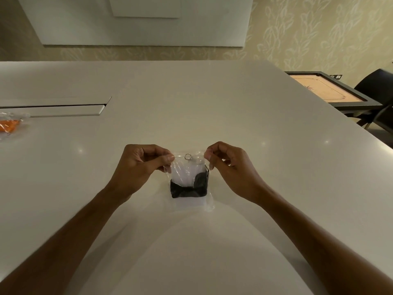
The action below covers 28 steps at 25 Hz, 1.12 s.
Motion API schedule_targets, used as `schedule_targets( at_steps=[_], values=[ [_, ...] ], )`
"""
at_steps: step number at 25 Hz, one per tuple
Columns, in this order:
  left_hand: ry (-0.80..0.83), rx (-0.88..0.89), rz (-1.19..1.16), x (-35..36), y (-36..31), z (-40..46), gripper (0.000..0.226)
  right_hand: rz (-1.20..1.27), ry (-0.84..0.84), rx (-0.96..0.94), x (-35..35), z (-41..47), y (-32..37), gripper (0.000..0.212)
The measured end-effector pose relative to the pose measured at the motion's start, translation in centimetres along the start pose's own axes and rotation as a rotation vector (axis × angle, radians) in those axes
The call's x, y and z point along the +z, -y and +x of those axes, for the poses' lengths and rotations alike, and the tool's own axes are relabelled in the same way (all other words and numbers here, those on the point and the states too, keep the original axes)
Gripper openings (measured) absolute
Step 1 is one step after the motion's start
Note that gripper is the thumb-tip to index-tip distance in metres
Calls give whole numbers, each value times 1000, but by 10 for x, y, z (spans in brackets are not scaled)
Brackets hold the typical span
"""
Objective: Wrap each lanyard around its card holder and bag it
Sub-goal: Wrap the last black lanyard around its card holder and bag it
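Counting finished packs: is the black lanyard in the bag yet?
In: the black lanyard and card holder show through the clear bag.

Bare forearms and hands (191, 167) (no sleeves showing).

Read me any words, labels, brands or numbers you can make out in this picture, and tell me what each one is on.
No text here can be read.
Small black sign behind the game board: white marks, too small and blurred to read.
Clear bag pinched by the left hand and right hand: no print visible.
Card holder and black lanyard inside it: no lettering visible.
Bag with orange contents at the table's left edge: no lettering visible.
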<state>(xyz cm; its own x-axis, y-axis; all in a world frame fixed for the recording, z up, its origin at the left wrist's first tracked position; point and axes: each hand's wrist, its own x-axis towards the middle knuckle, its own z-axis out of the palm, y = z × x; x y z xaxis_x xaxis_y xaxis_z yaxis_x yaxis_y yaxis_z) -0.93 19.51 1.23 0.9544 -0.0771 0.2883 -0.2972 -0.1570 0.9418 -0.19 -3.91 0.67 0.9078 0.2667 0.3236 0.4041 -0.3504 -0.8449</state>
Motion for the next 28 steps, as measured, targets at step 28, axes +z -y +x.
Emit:
schedule_targets(
  at_steps=[28],
  values=[
    [-423, -76, 1094, -299, 99, -27, 18, -563, 371, -153, 294, 161, 35, 69]
  ],
)
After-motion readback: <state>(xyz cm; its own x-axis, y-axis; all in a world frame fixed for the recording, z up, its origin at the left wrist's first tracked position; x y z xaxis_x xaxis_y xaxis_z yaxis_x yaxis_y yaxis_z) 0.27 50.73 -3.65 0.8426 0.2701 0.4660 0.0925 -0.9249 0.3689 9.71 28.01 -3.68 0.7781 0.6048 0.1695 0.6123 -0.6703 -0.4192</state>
